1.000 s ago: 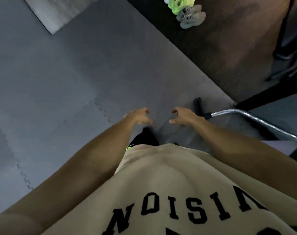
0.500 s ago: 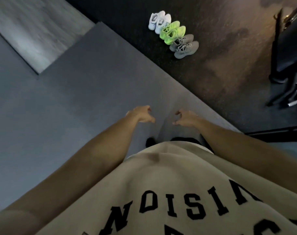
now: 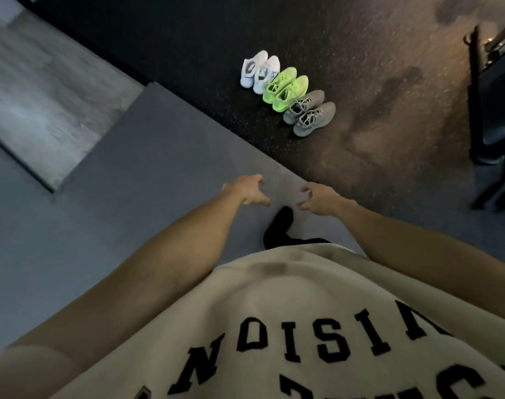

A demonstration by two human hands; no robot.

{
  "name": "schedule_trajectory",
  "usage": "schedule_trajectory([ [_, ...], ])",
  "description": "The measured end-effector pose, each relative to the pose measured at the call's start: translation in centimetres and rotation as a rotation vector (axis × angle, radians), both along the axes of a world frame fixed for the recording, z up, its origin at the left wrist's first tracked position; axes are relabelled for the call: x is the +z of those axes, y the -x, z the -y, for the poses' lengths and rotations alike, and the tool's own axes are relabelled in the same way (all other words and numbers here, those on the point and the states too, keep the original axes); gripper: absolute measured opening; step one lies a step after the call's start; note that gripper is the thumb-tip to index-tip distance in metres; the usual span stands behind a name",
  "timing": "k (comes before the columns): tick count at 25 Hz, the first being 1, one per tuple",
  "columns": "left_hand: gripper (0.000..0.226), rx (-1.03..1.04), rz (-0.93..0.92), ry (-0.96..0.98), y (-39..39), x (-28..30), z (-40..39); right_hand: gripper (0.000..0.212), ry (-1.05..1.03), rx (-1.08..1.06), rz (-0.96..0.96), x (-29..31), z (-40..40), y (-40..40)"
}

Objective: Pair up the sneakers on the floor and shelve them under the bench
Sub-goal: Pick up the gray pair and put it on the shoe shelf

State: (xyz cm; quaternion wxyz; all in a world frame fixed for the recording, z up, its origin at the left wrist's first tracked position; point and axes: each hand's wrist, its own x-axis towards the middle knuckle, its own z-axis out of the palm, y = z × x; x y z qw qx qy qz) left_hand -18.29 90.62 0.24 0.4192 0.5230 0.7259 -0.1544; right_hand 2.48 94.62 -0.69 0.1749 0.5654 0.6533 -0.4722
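A: So, where are the sneakers?

B: All six stand in one row on the dark speckled floor (image 3: 360, 67), well ahead of the person. The white pair (image 3: 260, 72) is at the far end, the green pair (image 3: 286, 89) is in the middle, and the grey pair (image 3: 309, 113) is nearest. In each pair the two shoes touch side by side, and each pair is just beside the next one.

A: And the hands?

B: Both are held out in front of the body, above the grey mat (image 3: 130, 168), near its edge with the dark floor. The left hand (image 3: 247, 190) has a loose grip, fingers curled and spread, pinching nothing. The right hand (image 3: 317, 198) is the same, half curled and empty. The two hands are near each other but apart, and well apart from the shoes.

A: What is below them?

B: A foot in black (image 3: 280, 226) on the mat, and lower a beige shirt (image 3: 303, 298) with black letters. At the right edge stands a dark frame (image 3: 476, 110); I cannot tell what it is.
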Motion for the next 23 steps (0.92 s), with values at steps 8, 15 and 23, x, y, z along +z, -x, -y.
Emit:
schedule_trajectory([
  [8,0.074,-0.112,0.017,0.019,4.1,1.7,-17.7,0.054,-0.017,0.018,-0.012,2.4,-16.0,4.4],
  [15,0.079,-0.279,0.031,0.086,8.4,1.0,-33.6,0.059,-0.033,-0.180,0.012,1.9,-27.5,8.0],
  [23,0.082,-0.552,0.059,0.130,9.7,-2.7,-50.9,0.066,0.081,-0.616,0.070,-1.0,-39.8,11.3],
])
